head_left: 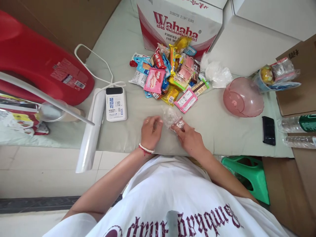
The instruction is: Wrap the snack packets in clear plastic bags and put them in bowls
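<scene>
Head view: two bare hands rest over a pale green counter (209, 133), on the near side of the snack pile (176, 74).
Right hand (192, 140): just in front of the snack pile, its fingers (184, 132) clamped on a small brown-printed packet (180, 124).
Crumpled clear plastic (170, 116): between the hands, close to the near edge of the snack pile and against the brown-printed packet; I cannot tell whether the two are joined.
Left hand (150, 134): in front of the snack pile and to its left, fingers loosely bent and apart, just beside the clear plastic; I cannot tell whether it touches.
Pink-and-white packet (187, 100): flat at the near right edge of the snack pile.
Wahaha carton (180, 24): directly behind the snack pile.
Pink bowl (243, 98): right of the snack pile, well apart.
Black phone (269, 131): farther right of the snack pile and nearer the person.
White boxy device (116, 104): left of the snack pile, apart from it.
</scene>
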Demonstrator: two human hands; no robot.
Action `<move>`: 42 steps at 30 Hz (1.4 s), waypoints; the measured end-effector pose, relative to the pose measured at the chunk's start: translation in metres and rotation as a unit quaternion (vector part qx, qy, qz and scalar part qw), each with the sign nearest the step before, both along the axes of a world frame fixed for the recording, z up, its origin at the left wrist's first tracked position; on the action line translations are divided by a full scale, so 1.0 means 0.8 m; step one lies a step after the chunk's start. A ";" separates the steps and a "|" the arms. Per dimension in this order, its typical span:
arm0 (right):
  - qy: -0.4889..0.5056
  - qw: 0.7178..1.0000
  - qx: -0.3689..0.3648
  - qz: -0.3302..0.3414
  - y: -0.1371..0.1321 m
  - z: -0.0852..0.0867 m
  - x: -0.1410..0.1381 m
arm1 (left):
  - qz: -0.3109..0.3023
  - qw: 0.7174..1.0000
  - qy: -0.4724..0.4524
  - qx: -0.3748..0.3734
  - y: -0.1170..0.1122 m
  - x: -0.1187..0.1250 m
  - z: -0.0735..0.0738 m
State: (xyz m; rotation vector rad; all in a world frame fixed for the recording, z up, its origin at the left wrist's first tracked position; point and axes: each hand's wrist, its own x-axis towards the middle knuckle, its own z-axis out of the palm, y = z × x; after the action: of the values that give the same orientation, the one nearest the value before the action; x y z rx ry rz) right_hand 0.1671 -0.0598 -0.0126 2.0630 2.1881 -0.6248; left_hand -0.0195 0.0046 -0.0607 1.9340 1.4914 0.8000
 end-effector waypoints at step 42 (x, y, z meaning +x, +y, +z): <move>0.297 0.938 0.102 -0.145 0.042 -0.015 0.028 | -0.295 0.947 0.044 0.118 -0.048 0.062 -0.009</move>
State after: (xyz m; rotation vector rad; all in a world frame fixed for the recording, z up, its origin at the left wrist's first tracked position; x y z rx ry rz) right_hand 0.1898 -0.0261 -0.0246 2.6036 2.3180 -1.2432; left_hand 0.0301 -0.0337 -0.0681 2.4410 0.7940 0.6381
